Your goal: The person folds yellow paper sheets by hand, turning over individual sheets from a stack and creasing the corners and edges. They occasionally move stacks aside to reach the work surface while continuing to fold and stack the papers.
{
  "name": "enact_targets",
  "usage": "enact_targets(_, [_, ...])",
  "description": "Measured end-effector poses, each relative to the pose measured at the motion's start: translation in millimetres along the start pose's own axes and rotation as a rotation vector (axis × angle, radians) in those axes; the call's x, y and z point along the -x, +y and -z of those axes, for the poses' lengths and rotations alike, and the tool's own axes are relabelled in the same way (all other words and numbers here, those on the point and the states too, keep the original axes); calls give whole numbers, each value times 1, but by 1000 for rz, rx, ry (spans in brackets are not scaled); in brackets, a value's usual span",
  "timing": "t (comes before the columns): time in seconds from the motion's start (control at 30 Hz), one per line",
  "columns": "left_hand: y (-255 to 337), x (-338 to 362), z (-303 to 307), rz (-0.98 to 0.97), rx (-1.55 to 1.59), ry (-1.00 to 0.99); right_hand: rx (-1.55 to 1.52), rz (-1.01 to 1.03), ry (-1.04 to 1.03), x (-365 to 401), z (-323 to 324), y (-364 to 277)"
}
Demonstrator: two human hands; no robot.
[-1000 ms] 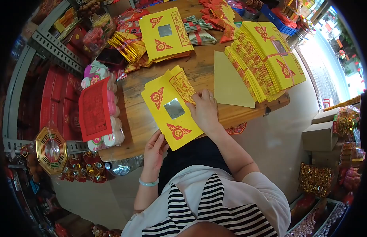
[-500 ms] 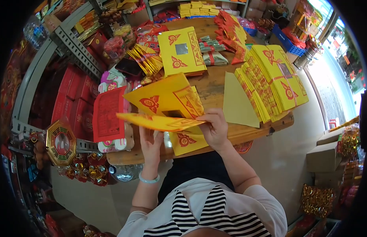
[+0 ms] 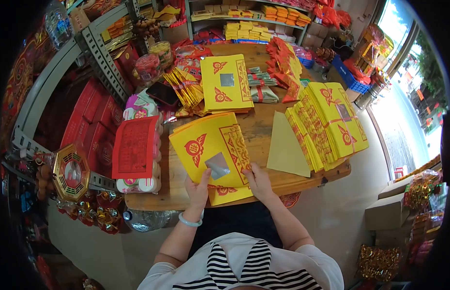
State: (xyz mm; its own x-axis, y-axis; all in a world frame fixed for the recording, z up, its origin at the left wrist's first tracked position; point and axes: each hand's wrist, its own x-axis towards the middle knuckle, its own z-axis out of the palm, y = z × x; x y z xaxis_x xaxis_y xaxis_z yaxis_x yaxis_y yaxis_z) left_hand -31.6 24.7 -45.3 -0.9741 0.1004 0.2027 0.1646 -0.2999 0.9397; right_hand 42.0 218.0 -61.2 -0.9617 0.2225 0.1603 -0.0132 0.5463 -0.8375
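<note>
A few yellow paper sheets with red prints and a silver square [image 3: 210,145] are held in front of me, over the near part of the wooden table [image 3: 181,186]. My left hand [image 3: 198,191], with a pale bracelet at its wrist, grips their lower left edge, thumb on top. At the lower right edge my right hand [image 3: 258,182] pinches the sheets. Beneath them another yellow sheet [image 3: 230,197] lies at the table's front edge. Behind stands a stack of similar yellow sheets [image 3: 227,79]. Right of my right hand lies a plain pale-yellow sheet [image 3: 289,147].
Tied yellow paper bundles [image 3: 331,123] lie at the right. On the left are a red printed sheet [image 3: 135,147] on wrapped rolls, a dark phone [image 3: 162,93] and gold-wrapped sticks [image 3: 184,89]. Metal shelving [image 3: 101,60] borders the left; a water bottle [image 3: 147,220] is below the table.
The raised, parted yellow sheets have come down and lie together, prints facing up. Both hands are lower in the view, still at the sheets' edge. The camera view has shifted.
</note>
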Motion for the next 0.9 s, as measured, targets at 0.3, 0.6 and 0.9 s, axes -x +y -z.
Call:
enact_targets(0.3, [28,-18,-8,-168,-141,94,-103,3,23,-23,-5,-61])
enact_targets(0.6, [18,-12,14,214,241,87,-224,143,321,-201,34,-27])
enact_targets(0.9, [-18,10,38,183,17,140,592,332,532,-230,6,-9])
